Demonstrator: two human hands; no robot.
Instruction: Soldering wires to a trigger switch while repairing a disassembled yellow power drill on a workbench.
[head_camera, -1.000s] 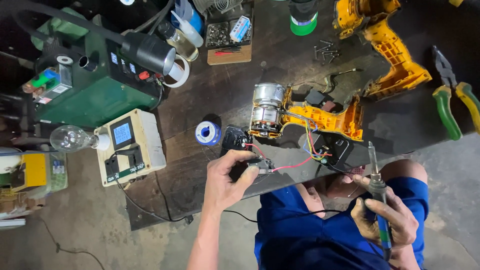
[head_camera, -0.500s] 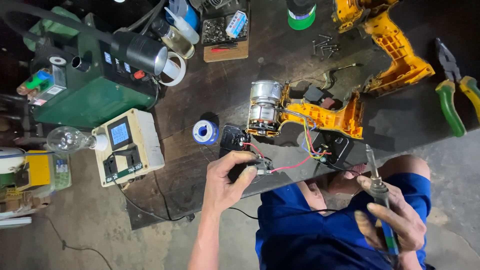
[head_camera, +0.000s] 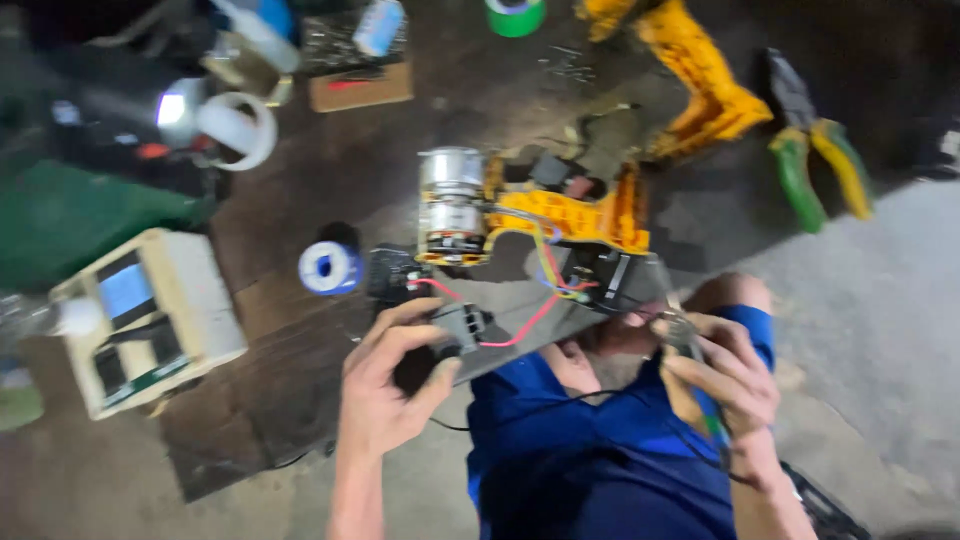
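While your left hand (head_camera: 385, 385) is curled around the small black switch block (head_camera: 455, 335) at the near edge of the dark workbench (head_camera: 330, 210), pinched between thumb and fingers, its thin red wire (head_camera: 525, 322) runs taut to the opened yellow drill half-shell (head_camera: 570, 215), so a tug could well pull a joint loose or drag the shell toward you. Your right hand (head_camera: 725, 375) is closed around a soldering iron (head_camera: 690, 345) held over your knee in the blue shorts (head_camera: 600, 460); the picture is blurred, so you cannot tell exactly where its tip sits, but it looks near the black base plate (head_camera: 615, 280) and the bunched coloured leads, whose soft insulation would likely scorch on contact, as would cloth or skin below. The silver motor can (head_camera: 450, 200) is a smooth metal cylinder lying on its side, liable to roll if the ribbed plastic shell shifts. The blue-and-white solder spool (head_camera: 330, 268) lies just beside the switch. Green-and-yellow pliers (head_camera: 820, 150) with rubbery grips lie well apart at the right, and the boxy cream station with a blue display (head_camera: 140, 320) sits at the left.
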